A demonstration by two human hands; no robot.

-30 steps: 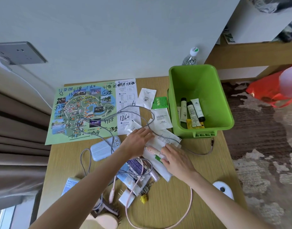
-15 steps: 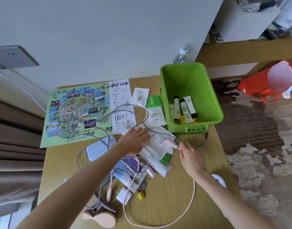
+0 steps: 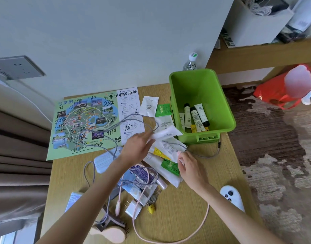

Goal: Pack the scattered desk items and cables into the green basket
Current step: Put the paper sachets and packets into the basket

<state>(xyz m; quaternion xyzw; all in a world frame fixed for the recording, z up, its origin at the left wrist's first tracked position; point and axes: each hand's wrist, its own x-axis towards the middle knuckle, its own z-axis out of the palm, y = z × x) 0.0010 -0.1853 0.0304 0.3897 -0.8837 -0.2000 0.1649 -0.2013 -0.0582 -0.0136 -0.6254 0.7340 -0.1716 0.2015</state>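
The green basket (image 3: pixel 219 95) stands at the desk's right back and holds several small tubes (image 3: pixel 195 117). My left hand (image 3: pixel 137 147) pinches a white sachet (image 3: pixel 166 133) lifted just left of the basket's front corner. My right hand (image 3: pixel 188 163) pinches the end of the pink cable (image 3: pixel 204 221), which loops along the desk's front. White, yellow and green sachets (image 3: pixel 168 155) lie in a heap between my hands. A grey braided cable (image 3: pixel 133 120) runs over the map and round to the basket's front.
A large green map sheet (image 3: pixel 77 120) covers the desk's left back. A light blue pouch (image 3: pixel 105 160), a purple packet, a white plug (image 3: pixel 132 209), keys and a hairbrush (image 3: pixel 110 229) lie near the front. A white controller (image 3: pixel 232 196) sits at the right edge. A water bottle (image 3: pixel 190 63) stands behind the basket.
My left hand picked a white sachet off the heap and raised it toward the basket. My right hand took the pink cable's end, moved right, then came back a little.
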